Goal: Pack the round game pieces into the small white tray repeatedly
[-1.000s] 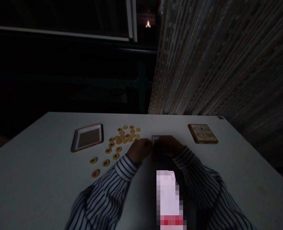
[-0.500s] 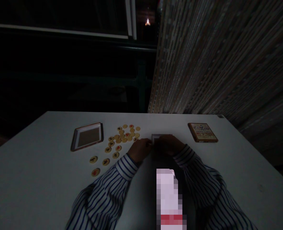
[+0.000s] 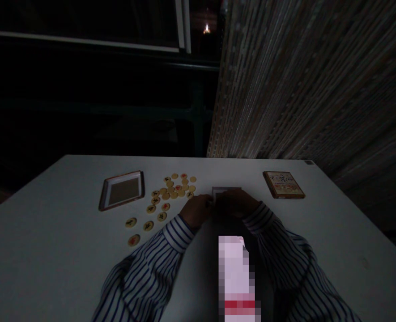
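My left hand [image 3: 196, 210] is closed at the left edge of a small open box [image 3: 214, 189] with a pale rim, its fingers pinched on that side. My right hand [image 3: 241, 203] reaches over the same box with curled fingers. Deep shadow hides its fingertips and whatever they may hold. Left of my left hand lie several round Chinese chess pieces [image 3: 174, 195], some showing black or red characters and others plain.
A shallow tin lid [image 3: 142, 183] lies inner side up on the white table [image 3: 66, 268] at left. At right sits a flat printed box [image 3: 285, 184]. A pixelated pale object [image 3: 236, 273] is in front of me. A string curtain [image 3: 251, 98] hangs beyond the table.
The hands stay almost in place over the small box. A chess piece beside my left hand now lies flatter with its black character showing. Otherwise the view has shifted only slightly.
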### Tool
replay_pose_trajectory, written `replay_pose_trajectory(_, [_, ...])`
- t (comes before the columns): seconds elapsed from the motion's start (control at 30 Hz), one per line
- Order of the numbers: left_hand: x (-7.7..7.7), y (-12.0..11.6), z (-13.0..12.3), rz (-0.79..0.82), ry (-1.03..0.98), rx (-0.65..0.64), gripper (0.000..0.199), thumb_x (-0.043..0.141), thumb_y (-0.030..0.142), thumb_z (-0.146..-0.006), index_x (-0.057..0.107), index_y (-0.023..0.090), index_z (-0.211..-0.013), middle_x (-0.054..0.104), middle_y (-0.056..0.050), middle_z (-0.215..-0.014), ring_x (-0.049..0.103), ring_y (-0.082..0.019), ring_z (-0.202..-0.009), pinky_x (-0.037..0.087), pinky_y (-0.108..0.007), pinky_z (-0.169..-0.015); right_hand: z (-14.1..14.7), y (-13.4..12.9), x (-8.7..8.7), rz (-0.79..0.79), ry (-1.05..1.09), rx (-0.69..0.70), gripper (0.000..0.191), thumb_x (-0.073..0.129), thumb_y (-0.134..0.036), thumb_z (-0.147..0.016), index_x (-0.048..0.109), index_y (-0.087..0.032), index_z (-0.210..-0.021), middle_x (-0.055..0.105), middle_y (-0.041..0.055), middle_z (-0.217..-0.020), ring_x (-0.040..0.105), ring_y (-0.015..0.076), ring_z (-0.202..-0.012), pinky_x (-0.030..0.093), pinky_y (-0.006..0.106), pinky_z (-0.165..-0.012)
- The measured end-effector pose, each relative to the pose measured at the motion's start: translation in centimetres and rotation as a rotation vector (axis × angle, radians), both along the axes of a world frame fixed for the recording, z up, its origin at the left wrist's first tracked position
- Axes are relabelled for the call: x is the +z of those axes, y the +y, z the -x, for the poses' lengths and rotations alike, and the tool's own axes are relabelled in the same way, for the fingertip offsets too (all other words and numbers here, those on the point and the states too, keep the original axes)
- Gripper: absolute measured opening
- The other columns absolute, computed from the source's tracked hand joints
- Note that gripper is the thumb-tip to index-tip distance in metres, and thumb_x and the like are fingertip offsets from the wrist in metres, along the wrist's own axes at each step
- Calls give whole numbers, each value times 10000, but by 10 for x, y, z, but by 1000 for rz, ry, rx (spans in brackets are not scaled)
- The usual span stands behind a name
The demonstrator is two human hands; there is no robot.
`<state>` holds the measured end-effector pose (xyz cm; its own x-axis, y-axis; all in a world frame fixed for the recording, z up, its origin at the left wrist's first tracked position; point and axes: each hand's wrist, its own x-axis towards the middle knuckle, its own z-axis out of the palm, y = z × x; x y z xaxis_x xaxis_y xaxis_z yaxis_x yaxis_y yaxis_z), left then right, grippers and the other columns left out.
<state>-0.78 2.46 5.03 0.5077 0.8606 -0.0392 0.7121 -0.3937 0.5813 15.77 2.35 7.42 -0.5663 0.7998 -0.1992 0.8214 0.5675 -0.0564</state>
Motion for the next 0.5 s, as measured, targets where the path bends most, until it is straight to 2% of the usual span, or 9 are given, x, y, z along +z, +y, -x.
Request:
replay_pose_trajectory(0.33, [4,-2,-1,-9,41,11,321,431,188,-747,589,141,-1024,660,-99,-931,609,-187,-830,442,-283,-702,-1,-1,0,0,37,6,236,444,-253,-802,628,-170,-925,655,98,-920,598,197,-870,411,278,-707])
replay_pose_trajectory(0.5, [-1,0,1,-22,27,8,323,434,211,-751,579,147,-1032,661,-99,-927,610,-194,-835,442,-290,-704,3,-4,7,24,-37,-56,253,436,-290,-818,638,-166,-906,656,107,-908,595,197,-879,410,274,-712])
